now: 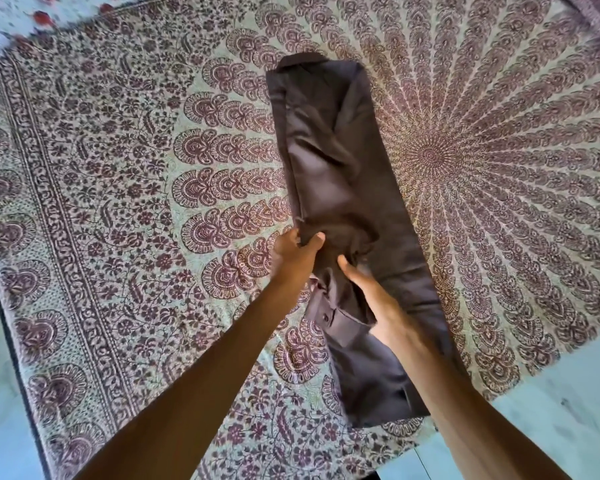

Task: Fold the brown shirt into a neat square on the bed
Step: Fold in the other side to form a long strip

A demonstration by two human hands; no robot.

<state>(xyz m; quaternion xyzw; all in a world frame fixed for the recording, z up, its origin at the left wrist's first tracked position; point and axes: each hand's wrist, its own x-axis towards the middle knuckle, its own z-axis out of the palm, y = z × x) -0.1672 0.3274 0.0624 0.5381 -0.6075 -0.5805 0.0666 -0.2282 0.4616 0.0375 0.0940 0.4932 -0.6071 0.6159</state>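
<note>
The brown shirt (340,188) lies on the bed (118,188) as a long narrow strip, sides already folded in. Its long axis runs away from the person, from the hem end close below the hands to the collar end far beyond the fingertips, leaning a little to the left at the far end. Both hands meet the strip at about its middle. The left hand (293,252) is on the strip's left edge, thumb and fingers pinched on a bunched ridge of the cloth. The right hand (374,296) lies on top of the strip just beside it, fingers stretched forward with the tips tucked into the same bunched ridge; whether it pinches the cloth or only presses on it cannot be told. A cuff or placket with a button (325,318) shows between the two wrists.

The coming fold, as I judge it, turns on that long axis: the strip must be shortened end over end, so either the far collar end comes back toward the hands or the near end goes forward over it. Both hands are equally near the middle crease; the far end is well beyond both.

The patterned bedspread around the strip is flat and nothing stands in the way. A second cloth (593,19) lies well beyond the right hand, apart from the shirt.
</note>
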